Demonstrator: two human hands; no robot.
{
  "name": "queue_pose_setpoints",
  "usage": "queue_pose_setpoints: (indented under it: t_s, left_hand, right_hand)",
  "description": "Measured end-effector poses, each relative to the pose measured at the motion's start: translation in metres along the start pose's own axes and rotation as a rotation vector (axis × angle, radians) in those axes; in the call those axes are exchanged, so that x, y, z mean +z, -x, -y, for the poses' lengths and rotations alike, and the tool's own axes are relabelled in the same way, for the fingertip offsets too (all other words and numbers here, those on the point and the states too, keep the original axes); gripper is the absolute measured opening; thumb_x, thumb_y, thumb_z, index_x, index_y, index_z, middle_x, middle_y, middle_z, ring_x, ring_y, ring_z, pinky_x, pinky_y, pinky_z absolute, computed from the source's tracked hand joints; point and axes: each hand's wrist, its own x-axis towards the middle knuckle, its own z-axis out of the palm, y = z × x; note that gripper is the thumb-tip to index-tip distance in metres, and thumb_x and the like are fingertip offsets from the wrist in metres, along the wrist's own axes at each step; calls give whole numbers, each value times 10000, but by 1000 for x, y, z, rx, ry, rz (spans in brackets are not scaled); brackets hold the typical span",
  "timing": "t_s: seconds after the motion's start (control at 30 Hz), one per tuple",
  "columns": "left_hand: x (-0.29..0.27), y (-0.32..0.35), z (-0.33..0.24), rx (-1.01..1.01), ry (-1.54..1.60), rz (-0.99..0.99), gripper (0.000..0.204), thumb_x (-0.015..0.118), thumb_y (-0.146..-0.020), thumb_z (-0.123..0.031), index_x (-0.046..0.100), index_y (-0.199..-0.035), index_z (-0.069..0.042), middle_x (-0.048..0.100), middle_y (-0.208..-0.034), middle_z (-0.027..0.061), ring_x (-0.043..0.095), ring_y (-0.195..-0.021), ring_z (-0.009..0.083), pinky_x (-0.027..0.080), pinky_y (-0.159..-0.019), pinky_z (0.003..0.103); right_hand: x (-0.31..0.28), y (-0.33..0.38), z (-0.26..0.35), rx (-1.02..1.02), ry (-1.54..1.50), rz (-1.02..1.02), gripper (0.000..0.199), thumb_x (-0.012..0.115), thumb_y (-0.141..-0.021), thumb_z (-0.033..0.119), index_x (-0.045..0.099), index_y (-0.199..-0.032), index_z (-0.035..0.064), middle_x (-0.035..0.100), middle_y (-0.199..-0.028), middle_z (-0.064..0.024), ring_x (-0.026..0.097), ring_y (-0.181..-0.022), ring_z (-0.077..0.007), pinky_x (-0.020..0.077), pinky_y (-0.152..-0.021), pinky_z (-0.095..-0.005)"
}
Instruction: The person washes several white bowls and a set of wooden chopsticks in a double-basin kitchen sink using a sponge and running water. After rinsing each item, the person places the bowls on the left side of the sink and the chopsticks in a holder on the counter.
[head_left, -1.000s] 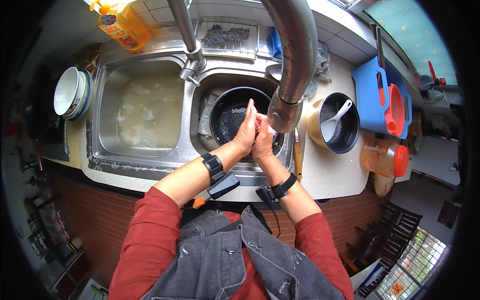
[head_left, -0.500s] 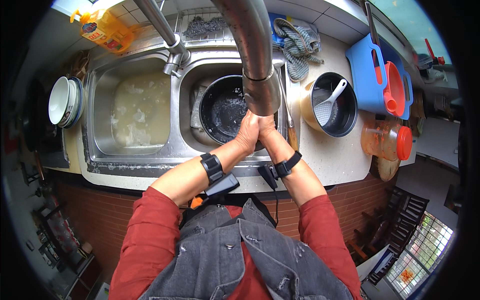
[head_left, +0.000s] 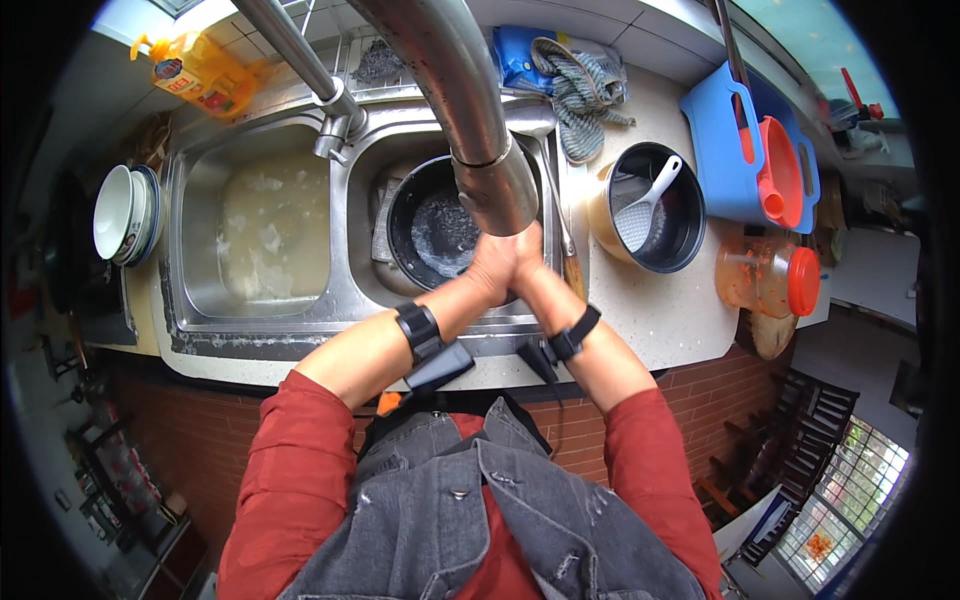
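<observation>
Both hands meet over the right sink basin (head_left: pixel 365 265), under the end of a metal faucet (head_left: pixel 495 190). My left hand (head_left: pixel 490 270) presses against my right hand (head_left: pixel 525 255). The faucet head covers most of their fingers, so I cannot make out how they are bent or whether anything lies between them. Just below the hands, a dark round pot (head_left: pixel 405 225) sits in the basin with frothy, bubbling water inside. A flat greyish piece (head_left: pixel 381 225) is wedged between the pot and the basin's left wall.
Cloudy water fills the left basin (head_left: pixel 270 225). Stacked bowls (head_left: pixel 115 210) stand left of it, an orange pump bottle (head_left: pixel 205 75) behind. To the right are a long-handled utensil (head_left: pixel 572 270), a pot (head_left: pixel 690 225) holding a white rice paddle (head_left: pixel 645 210), a striped cloth (head_left: pixel 582 95), a blue container (head_left: pixel 720 150) and a red-lidded jar (head_left: pixel 755 280).
The water in the pot looks more stirred and foamy. My hands stay together under the faucet and have turned slightly against each other. The whole view has shifted a little.
</observation>
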Motion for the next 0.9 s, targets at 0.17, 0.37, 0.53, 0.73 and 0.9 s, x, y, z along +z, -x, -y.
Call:
queue_pose_setpoints:
  t_s: [0.17, 0.37, 0.53, 0.73, 0.9]
  left_hand:
    - [1, -2, 1, 214, 26, 116, 503, 354, -968, -258, 308, -1419, -42, 362, -1411, 157, 381, -1271, 257, 279, -1062, 342]
    - [4, 1, 12, 176, -231, 6, 555, 411, -977, -359, 281, -1437, -79, 339, -1438, 66, 303, -1310, 186, 223, -1078, 309]
    - [6, 6, 1, -109, 65, -119, 454, 582, -895, -323, 469, -1254, -68, 525, -1204, 67, 470, -1100, 164, 405, -921, 308]
    - [-5, -7, -8, -56, -126, 146, 581, 376, -977, -403, 265, -1430, -56, 326, -1446, 127, 275, -1335, 211, 158, -1112, 320]
    - [-25, -11, 27, 143, -393, 195, 508, 444, -954, -398, 430, -1296, -21, 476, -1277, 127, 373, -1228, 153, 262, -1044, 302]
  right_hand:
    - [1, -9, 19, 55, -66, -142, 502, 358, -969, 314, 355, -1376, 22, 416, -1377, -129, 401, -1259, -200, 324, -1038, -333]
    - [29, -11, 40, 126, -278, -230, 499, 416, -962, 328, 402, -1341, 4, 474, -1326, -124, 474, -1194, -216, 376, -1004, -345]
    - [25, -16, 42, 227, -346, -113, 654, 272, -933, 609, 302, -1440, 198, 325, -1455, -49, 339, -1298, -209, 277, -1069, -358]
    - [20, -19, 29, 367, -533, -166, 671, 272, -926, 615, 316, -1418, 161, 334, -1439, -20, 319, -1310, -181, 254, -1087, -346]
    - [6, -28, 30, 288, -750, -270, 780, 289, -860, 714, 284, -1407, 159, 540, -909, -30, 498, -895, -177, 401, -922, -388]
